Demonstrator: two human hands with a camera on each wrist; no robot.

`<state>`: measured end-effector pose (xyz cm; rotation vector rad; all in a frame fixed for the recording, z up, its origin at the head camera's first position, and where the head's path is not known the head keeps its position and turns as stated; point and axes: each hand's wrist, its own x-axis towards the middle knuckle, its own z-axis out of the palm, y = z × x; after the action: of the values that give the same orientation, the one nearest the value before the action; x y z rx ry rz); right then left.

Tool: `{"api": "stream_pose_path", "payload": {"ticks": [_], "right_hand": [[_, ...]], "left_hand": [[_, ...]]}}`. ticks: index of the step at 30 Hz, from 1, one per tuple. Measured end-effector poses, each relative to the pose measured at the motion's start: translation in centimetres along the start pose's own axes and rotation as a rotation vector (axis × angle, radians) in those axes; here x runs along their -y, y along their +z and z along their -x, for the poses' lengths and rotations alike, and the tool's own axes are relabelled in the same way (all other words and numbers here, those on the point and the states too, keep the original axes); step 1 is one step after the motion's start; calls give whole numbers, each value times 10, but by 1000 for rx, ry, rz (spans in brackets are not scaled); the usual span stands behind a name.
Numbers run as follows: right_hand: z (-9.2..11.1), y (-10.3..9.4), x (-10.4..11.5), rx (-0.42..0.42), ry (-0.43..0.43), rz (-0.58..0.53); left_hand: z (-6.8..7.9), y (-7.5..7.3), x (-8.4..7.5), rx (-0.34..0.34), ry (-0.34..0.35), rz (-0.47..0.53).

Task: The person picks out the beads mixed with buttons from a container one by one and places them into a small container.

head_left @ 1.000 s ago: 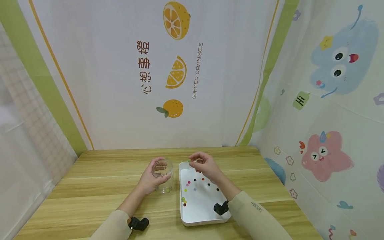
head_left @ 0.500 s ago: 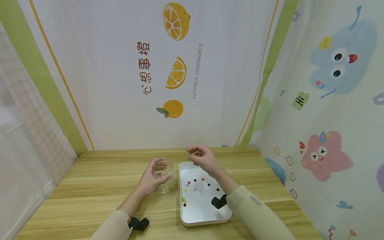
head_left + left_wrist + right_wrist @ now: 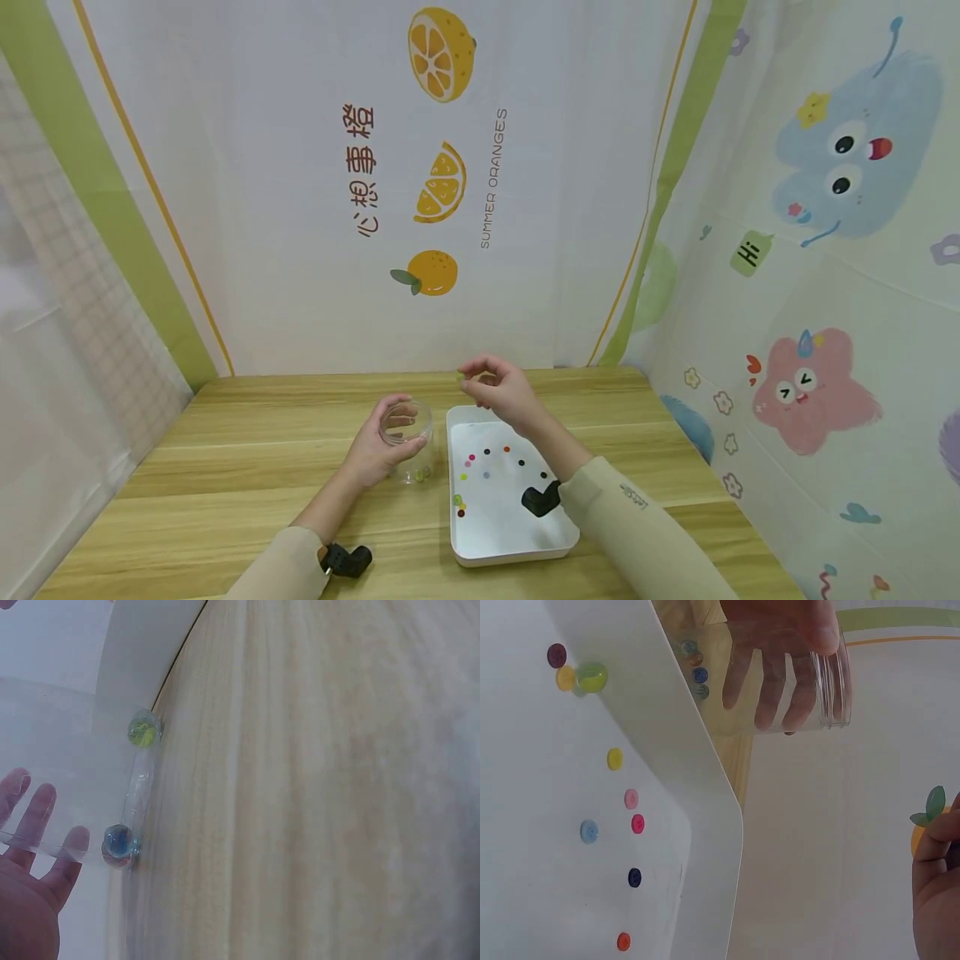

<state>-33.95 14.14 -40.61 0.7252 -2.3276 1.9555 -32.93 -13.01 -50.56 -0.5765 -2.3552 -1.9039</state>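
My left hand (image 3: 378, 446) grips a clear plastic jar (image 3: 422, 454), its fingers and thumb wrapped round the upper part. The jar stands upright on the table with its mouth uncovered. Several glass marbles (image 3: 700, 675) lie at its bottom; the left wrist view shows a yellow-green marble (image 3: 142, 732) and a blue one (image 3: 118, 840) there. Above the far end of the white tray, my right hand (image 3: 506, 396) pinches a small green marble (image 3: 461, 377) between thumb and fingertips. In the right wrist view that hand is cut off at the edge, and its marble is hidden.
Right of the jar sits the white tray (image 3: 513, 546). It holds several coloured buttons (image 3: 631, 799) and a green marble (image 3: 592, 677) beside a yellow and a dark red button. Printed curtains rise behind and right of the wooden table (image 3: 225, 483).
My right hand has risen from the tray's far end and shifted left toward the jar, carrying the green marble. The left hand and the jar have stayed in place.
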Motion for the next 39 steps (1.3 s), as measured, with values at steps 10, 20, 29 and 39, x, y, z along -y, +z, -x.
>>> {"api": "stream_pose_path", "payload": {"ticks": [10,20,29,39], "right_hand": [[-5,11,3,18,-14,15],[-10,24,-1,41,-9,32],[-12,42,-5,60,-1,43],[-19,55,-14,58,-6,81]], "left_hand": [[0,0,0,3,5,-9],[0,0,2,0,13,-4],[1,0,2,1,9,-5],[1,-2,0,6,0,-12]]}}
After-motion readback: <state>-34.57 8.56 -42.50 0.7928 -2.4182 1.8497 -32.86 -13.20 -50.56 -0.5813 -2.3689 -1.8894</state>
